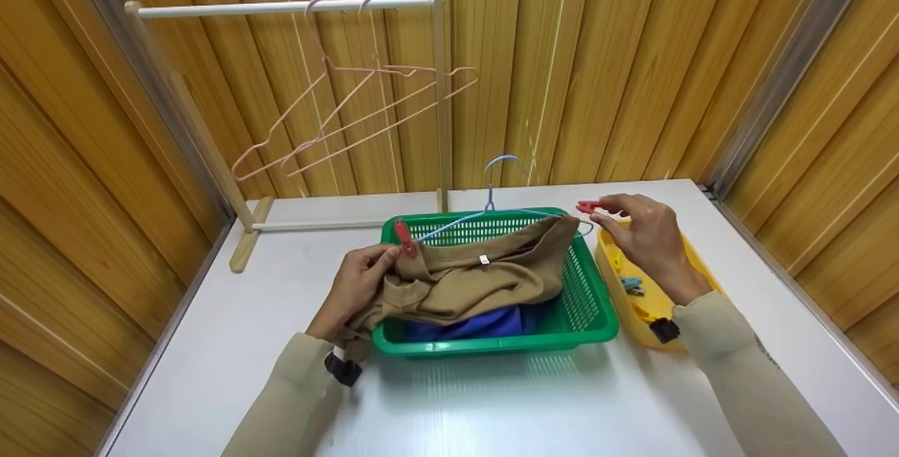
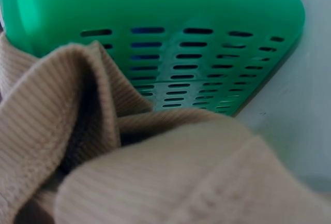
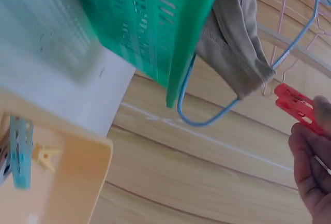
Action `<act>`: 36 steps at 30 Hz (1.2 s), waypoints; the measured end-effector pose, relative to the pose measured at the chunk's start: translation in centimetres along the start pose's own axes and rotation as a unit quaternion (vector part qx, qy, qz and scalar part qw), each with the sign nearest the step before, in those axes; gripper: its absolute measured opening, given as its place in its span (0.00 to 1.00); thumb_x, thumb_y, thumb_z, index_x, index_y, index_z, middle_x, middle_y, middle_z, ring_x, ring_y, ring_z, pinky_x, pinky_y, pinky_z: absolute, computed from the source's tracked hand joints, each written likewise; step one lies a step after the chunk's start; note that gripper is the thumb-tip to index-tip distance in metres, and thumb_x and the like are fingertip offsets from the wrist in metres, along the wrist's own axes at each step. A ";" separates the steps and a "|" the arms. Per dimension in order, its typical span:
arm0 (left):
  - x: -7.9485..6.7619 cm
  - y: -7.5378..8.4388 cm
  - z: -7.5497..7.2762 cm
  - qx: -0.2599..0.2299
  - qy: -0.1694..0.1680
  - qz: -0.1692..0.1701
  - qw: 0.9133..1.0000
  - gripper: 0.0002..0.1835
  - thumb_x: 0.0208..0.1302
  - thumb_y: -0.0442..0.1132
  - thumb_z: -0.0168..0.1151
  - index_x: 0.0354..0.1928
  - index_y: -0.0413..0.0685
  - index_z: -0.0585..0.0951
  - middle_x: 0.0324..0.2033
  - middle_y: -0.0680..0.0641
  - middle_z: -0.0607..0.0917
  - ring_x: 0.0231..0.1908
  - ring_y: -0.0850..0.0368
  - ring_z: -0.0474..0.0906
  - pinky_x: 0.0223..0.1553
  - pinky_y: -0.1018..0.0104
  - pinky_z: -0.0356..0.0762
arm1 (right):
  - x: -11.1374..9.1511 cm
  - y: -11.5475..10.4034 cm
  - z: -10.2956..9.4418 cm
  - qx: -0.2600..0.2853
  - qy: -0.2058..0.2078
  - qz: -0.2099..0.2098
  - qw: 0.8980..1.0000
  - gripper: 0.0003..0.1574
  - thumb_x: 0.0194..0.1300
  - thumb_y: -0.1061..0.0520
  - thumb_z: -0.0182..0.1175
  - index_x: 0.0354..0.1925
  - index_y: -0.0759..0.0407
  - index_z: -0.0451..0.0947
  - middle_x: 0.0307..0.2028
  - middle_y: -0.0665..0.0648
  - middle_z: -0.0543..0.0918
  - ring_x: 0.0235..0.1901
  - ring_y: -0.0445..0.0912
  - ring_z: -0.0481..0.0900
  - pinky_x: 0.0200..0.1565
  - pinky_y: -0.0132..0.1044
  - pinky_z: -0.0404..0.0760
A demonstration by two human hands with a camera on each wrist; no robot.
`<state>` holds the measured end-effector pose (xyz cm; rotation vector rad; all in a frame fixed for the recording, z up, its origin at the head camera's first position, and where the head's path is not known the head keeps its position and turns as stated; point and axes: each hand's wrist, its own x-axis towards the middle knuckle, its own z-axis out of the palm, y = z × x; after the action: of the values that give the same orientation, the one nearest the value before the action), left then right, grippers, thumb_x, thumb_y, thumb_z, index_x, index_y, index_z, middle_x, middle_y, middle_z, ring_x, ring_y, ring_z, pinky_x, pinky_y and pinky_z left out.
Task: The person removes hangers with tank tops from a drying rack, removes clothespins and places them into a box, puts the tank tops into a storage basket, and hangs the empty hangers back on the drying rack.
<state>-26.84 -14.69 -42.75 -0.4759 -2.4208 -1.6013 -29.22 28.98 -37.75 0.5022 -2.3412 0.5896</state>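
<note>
Brown trousers [image 1: 491, 281] lie over the green basket [image 1: 491, 346], their waistband along a blue hanger [image 1: 489, 201]. A red clothespin [image 1: 405, 238] clips the waistband's left end to the hanger. Just below that clip, my left hand [image 1: 357, 287] grips the waistband between thumb and fingers; folds of trouser cloth [image 2: 181, 167] fill the left wrist view. My right hand [image 1: 646, 236] pinches a second red clothespin [image 3: 297, 107], held a little to the right of the waistband's other corner [image 3: 248, 81], apart from it.
Blue cloth [image 1: 470, 323] lies in the basket under the trousers. A yellow tray [image 1: 692, 260] with several clothespins [image 1: 632, 285] stands to the right. At the back left is a rack [image 1: 281, 8] with two pink hangers [image 1: 337, 106] on its bar.
</note>
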 end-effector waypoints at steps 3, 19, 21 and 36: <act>0.4 -1.4 0.4 0.002 0.010 0.001 1.000 0.11 0.72 0.38 0.56 0.42 0.45 0.87 0.29 0.45 0.85 0.28 0.63 0.74 0.32 0.75 0.71 | -0.2 1.1 -0.8 -0.017 -0.020 0.034 0.999 0.19 0.63 0.54 0.68 0.49 0.63 0.82 0.40 0.65 0.87 0.36 0.58 0.85 0.40 0.54 0.85; 0.6 -2.6 0.1 -0.009 -0.010 0.018 1.000 0.12 0.72 0.47 0.56 0.39 0.55 0.87 0.26 0.52 0.83 0.29 0.62 0.75 0.32 0.73 0.72 | -3.5 7.0 -2.7 -0.077 -0.278 0.157 0.944 0.25 0.66 0.50 0.65 0.53 0.68 0.78 0.46 0.69 0.84 0.41 0.60 0.81 0.46 0.59 0.81; 0.6 -2.5 0.2 -0.011 -0.008 0.017 1.000 0.12 0.73 0.45 0.55 0.40 0.53 0.87 0.27 0.50 0.84 0.28 0.62 0.74 0.32 0.74 0.72 | -4.0 7.5 -2.6 -0.079 -0.303 0.160 0.936 0.26 0.64 0.50 0.66 0.52 0.68 0.79 0.44 0.68 0.85 0.41 0.59 0.81 0.46 0.59 0.81; 0.5 -2.5 0.2 -0.008 -0.006 0.012 1.000 0.11 0.72 0.46 0.56 0.41 0.56 0.87 0.28 0.53 0.84 0.30 0.63 0.75 0.33 0.73 0.73 | -5.3 8.4 -2.2 -0.069 -0.364 0.178 0.911 0.26 0.63 0.53 0.67 0.53 0.70 0.78 0.44 0.68 0.84 0.41 0.58 0.80 0.49 0.59 0.80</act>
<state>-28.27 -15.32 -44.76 -0.5186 -2.4036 -1.6132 -28.54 38.07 -42.20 0.2437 -3.2060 0.4299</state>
